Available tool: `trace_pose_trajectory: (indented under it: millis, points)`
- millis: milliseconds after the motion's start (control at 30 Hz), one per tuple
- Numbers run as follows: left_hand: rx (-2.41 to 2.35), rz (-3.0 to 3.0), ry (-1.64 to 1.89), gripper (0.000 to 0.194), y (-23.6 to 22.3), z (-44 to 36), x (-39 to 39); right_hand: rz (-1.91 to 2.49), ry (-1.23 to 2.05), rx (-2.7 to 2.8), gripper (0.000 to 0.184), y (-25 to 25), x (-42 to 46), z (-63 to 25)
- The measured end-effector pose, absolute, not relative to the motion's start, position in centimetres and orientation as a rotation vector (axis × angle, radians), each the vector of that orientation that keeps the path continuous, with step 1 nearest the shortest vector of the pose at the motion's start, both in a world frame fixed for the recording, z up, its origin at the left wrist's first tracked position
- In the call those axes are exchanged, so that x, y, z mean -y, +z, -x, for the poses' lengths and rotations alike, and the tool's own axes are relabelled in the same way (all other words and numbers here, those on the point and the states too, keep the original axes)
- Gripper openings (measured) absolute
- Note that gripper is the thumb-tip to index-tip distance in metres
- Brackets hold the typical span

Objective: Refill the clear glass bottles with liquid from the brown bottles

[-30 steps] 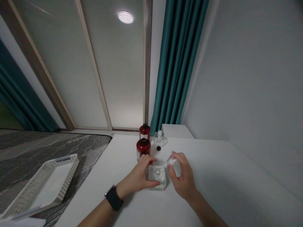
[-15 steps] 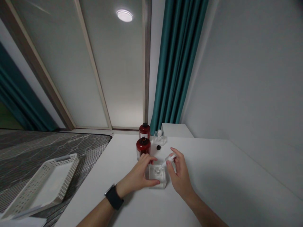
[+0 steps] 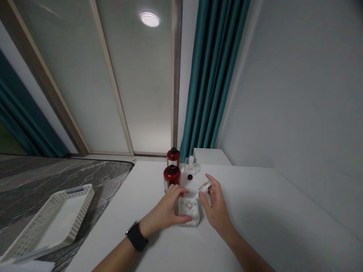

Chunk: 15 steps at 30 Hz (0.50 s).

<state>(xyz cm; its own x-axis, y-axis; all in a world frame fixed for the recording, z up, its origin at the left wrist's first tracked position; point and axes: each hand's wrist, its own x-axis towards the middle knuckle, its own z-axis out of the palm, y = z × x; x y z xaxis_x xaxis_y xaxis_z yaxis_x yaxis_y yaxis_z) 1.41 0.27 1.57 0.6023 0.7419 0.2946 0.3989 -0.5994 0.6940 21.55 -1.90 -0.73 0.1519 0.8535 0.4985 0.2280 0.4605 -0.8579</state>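
Observation:
My left hand (image 3: 172, 207), a dark watch on its wrist, is wrapped round the left side of a clear square bottle (image 3: 193, 221) standing on the white table. The bottle's round neck opening shows on top. Just right of and above it, my right hand (image 3: 214, 206) pinches a white dispenser pump (image 3: 204, 188) between thumb and fingers. The pump is tilted, its pale tube pointing down and left toward the bottle. Behind my left hand is a dark red bottle (image 3: 171, 174) with its mouth uncapped. A small black cap (image 3: 190, 176) lies to its right.
A second red bottle (image 3: 173, 154) with a black cap stands farther back. Beside it is another clear square bottle (image 3: 192, 167) with a white pump. A white box (image 3: 212, 156) is at the table's far edge. A white perforated basket (image 3: 53, 223) is low on the left.
My right hand has risen slightly with the pump, and the tube has moved a little up and away from the bottle's neck. My left hand keeps its hold.

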Motion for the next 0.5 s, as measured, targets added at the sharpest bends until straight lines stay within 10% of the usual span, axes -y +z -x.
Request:
trace_pose_trajectory:
  millis: [500]
  points:
    - [-0.901, -2.243, 0.767, 0.06, 1.62, -1.36, -0.15, 0.983, 0.662, 1.298, 0.049, -0.35, 2.34, -21.0]
